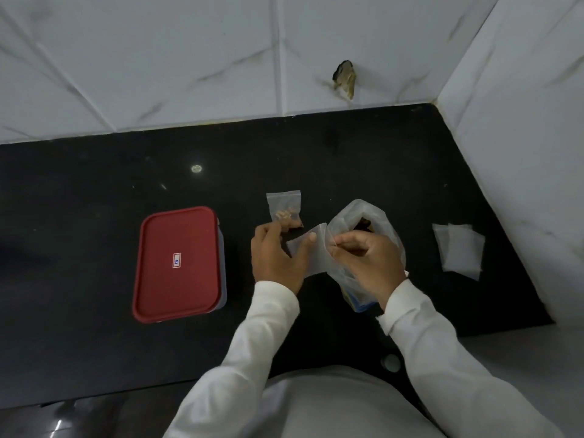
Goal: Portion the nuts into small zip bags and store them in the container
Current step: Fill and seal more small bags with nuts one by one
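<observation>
Toward the counter's left: container. Right of it, mid-counter: filled zip bag. Just right again: big bag of nuts. Near the right edge: overlapping empty zip bags.

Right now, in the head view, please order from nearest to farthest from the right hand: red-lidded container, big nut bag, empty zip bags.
1. Big nut bag, directly behind the right hand.
2. Empty zip bags, lying to its right.
3. Red-lidded container, far left, beyond the left hand.
</observation>
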